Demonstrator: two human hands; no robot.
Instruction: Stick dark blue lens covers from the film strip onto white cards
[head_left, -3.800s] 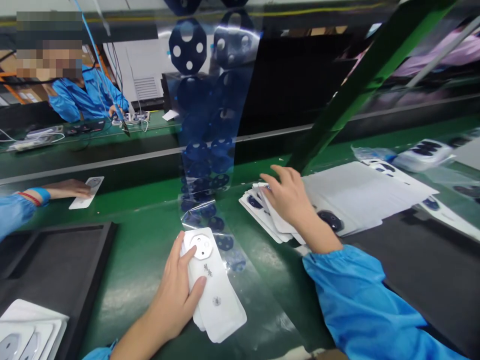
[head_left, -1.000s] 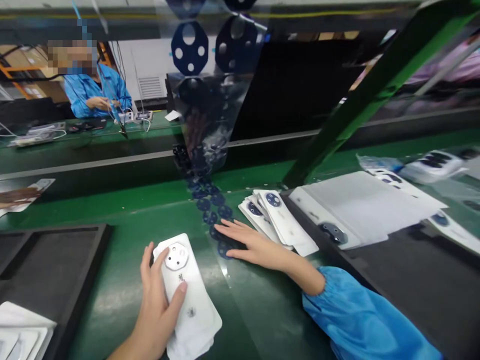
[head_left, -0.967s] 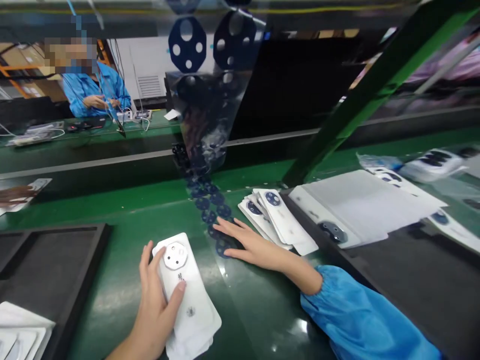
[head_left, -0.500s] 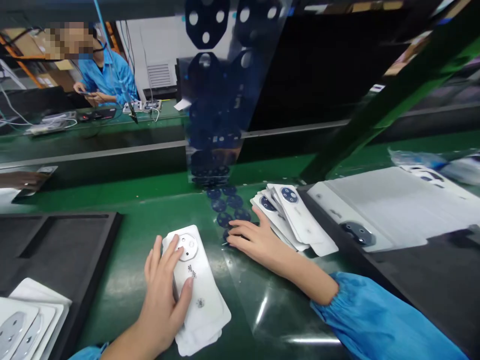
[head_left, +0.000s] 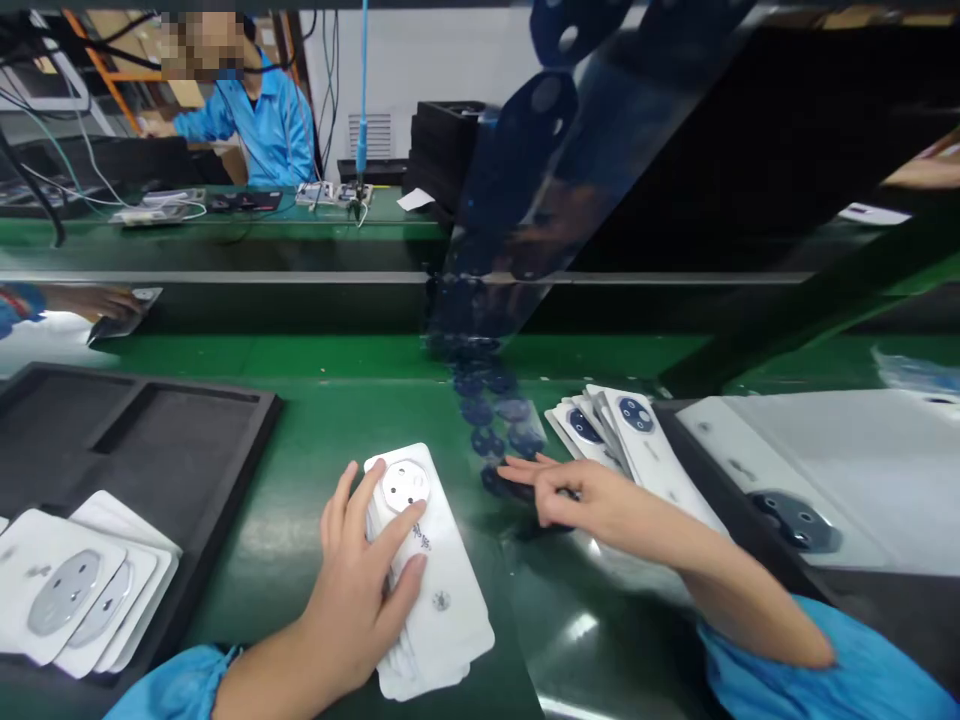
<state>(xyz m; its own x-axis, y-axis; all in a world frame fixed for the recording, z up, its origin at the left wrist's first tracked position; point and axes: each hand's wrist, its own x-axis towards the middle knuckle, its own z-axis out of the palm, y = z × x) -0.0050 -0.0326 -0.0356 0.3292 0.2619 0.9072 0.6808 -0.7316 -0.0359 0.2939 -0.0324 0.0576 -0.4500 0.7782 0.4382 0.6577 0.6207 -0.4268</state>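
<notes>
I have two bare hands over a green bench (head_left: 315, 410). My left hand (head_left: 360, 590) is spread, thumb and fingertips resting on the top of a stack of white panels (head_left: 450, 600), near a pale, many-sided plate (head_left: 405, 484). My right hand (head_left: 592, 500) has its longer fingers reaching out and its thumb bent, at the lower end of a clear film strip (head_left: 525, 220) with dark discs (head_left: 487, 441); whether it pinches anything, I cannot tell.

The step in hand, I judge, is handling the film while the stack is steadied. Lifting a disc would call for a fingertip at its edge — and a steady left palm.

Counting: one stack under my left hand, its layers too close to number; one fanned pile (head_left: 660, 460) just beyond my right hand, three or more panels; at least four panels (head_left: 60, 590) in one black tray (head_left: 262, 410), left of my left hand; one film strip, discs in two columns, overlapping too much to count.
</notes>
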